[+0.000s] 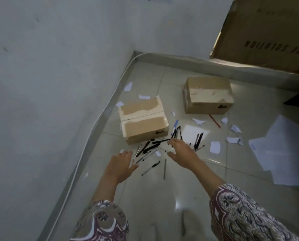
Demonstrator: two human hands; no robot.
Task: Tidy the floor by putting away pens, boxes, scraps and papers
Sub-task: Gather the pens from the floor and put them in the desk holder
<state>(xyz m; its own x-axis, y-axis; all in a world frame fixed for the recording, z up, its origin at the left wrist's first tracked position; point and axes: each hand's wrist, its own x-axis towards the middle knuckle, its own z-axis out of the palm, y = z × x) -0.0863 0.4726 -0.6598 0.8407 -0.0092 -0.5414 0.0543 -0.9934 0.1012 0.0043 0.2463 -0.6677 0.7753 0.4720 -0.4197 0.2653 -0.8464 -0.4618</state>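
Head view looked down at a tiled floor in a room corner, both arms stretched forward in patterned sleeves. Left hand hovered with fingers spread and nearly straight, holding nothing; a scatter of black pens lay just beyond its fingertips, toward one o'clock. Right hand was likewise spread flat and empty, its fingertips at the edge of a second cluster of pens lying at twelve o'clock from it, beside a white sheet. Whether those fingertips touched a pen could not be told. Two loose pens lay in the gap between the hands, at about six o'clock of the main scatter. Near cardboard box sat closed at twelve o'clock of the left hand, touching the pens' far end. Second box stood well apart at one o'clock, a red pen just in front of it. Torn paper scraps dotted the tiles around both boxes, and larger papers lay at three o'clock. Big brown carton leaned against the wall at the far right.
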